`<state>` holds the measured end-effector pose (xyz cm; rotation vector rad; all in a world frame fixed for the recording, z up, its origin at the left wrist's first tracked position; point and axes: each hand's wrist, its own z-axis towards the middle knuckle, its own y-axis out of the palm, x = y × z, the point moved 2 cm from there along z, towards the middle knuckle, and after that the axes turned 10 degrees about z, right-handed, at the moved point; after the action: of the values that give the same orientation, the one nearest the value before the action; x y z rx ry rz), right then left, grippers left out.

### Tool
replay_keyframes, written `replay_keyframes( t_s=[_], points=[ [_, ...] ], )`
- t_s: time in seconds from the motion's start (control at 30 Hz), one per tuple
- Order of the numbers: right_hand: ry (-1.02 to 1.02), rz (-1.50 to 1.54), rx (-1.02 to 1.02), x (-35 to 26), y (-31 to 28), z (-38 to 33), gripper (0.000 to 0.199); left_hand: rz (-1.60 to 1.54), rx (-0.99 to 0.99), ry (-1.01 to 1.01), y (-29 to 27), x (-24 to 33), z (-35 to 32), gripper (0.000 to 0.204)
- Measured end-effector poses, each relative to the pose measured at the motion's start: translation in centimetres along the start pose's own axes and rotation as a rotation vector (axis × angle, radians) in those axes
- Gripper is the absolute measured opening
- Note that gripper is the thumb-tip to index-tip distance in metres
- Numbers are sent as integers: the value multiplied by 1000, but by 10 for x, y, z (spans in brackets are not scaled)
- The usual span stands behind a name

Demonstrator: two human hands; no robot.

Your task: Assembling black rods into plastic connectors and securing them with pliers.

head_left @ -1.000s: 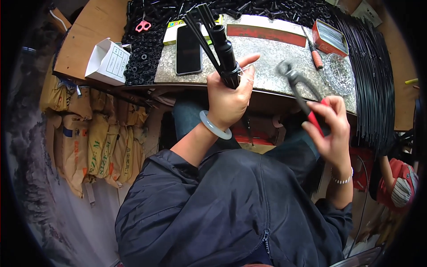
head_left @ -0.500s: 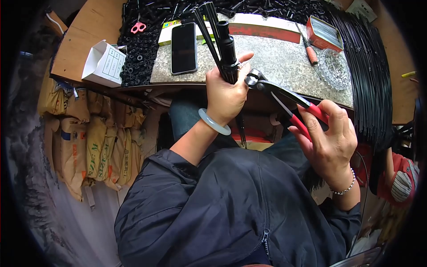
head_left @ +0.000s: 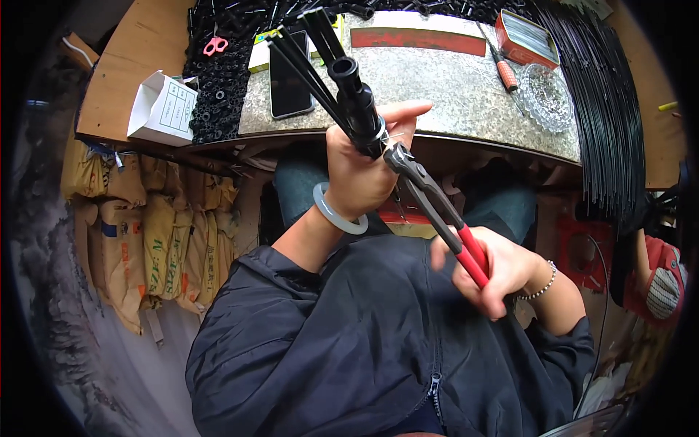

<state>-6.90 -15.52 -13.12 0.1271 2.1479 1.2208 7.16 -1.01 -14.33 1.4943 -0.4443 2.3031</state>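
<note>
A bundle of black rods point(head_left: 348, 84) is clamped in the left hand point(head_left: 362, 169) at frame centre, its long axis slanting toward the upper left. Red-handled pincers point(head_left: 437, 211) are gripped by the closed right hand point(head_left: 495, 271), nose aimed up-left, meeting the bundle just below the black sleeve point(head_left: 357, 95).

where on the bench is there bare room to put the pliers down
The speckled slab is bare between the phone and the glass dish, below the red strip. The wooden corner left of the white box is also free. Black parts and rods crowd elsewhere.
</note>
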Motion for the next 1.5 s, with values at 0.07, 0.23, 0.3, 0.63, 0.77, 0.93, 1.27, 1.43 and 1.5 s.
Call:
replay_keyframes(
  t_s=[0.07,0.23,0.3,0.63,0.77,0.93,1.27,1.43,1.5],
  points=[
    [-30,-336,428,-10,15,-5,70,44,7,42,-1,-1,1,23],
    [-507,-919,522,-16,7,-19,52,43,-11,-14,-3,2,0,22],
    [-100,-53,190,0,6,-16,50,49,-14,-2,0,3,-1,21],
    [-74,-127,203,-6,5,-16,52,-2,-38,33,1,-1,-1,24],
    [-390,-931,605,-16,11,-12,67,150,-12,30,-1,3,2,23],
    [-83,-257,287,-14,7,-21,49,15,-76,31,-3,-3,-2,28],
    [-493,-1207,504,-20,6,-16,54,110,-30,-1,4,0,-2,19],
    [-340,-797,565,-25,17,-21,34,146,-34,69,4,2,-1,19],
    [-271,-843,587,-30,19,-26,23,151,-35,100,4,-1,-1,19]
  ],
)
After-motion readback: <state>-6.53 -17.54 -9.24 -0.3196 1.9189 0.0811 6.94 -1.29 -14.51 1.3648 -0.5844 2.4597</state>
